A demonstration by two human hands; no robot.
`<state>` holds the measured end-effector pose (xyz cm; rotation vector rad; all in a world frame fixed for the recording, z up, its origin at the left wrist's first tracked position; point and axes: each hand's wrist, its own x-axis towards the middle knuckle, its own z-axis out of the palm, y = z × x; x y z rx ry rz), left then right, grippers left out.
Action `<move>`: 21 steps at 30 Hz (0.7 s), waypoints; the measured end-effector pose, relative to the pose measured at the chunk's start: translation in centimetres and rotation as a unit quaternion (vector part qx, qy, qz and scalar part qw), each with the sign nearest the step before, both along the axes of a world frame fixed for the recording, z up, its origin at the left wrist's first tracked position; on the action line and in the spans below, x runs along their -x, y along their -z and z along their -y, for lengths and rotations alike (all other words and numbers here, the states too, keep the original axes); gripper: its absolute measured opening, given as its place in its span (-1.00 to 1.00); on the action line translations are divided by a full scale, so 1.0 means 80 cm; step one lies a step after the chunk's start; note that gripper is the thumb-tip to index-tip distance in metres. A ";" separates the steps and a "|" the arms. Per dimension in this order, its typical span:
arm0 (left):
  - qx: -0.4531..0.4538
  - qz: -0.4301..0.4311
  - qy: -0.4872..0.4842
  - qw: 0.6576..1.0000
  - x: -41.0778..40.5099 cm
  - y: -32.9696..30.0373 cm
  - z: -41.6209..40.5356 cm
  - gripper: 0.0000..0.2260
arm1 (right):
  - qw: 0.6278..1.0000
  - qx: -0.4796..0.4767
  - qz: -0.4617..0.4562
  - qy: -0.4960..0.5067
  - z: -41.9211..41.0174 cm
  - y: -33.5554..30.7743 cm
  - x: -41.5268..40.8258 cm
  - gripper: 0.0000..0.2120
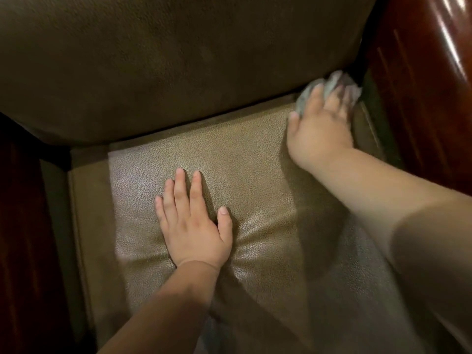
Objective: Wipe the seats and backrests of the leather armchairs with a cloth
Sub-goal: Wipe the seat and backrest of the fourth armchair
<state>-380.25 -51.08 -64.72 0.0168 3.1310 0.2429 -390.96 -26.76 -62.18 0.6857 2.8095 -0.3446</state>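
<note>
- Left hand (192,221): laid flat, palm down, fingers straight and slightly spread.
- Right hand (320,126): extended forward on an outstretched arm, fingers blurred.

Grey cloth (329,91) bunched, seat (255,175) rear-right corner
</note>
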 end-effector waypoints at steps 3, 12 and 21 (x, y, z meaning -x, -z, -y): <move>-0.004 -0.002 -0.001 1.000 -0.001 -0.002 0.001 -0.28 | 0.968 0.026 -0.017 -0.249 0.036 -0.006 -0.041 -0.28; -0.006 -0.005 0.001 1.000 0.000 0.005 0.001 -0.27 | 0.999 -0.016 -0.036 -0.031 -0.005 0.006 -0.005 -0.29; -0.009 0.020 0.004 1.000 -0.002 -0.001 0.002 -0.27 | 0.925 -0.005 -0.117 -0.360 0.008 0.002 -0.049 -0.56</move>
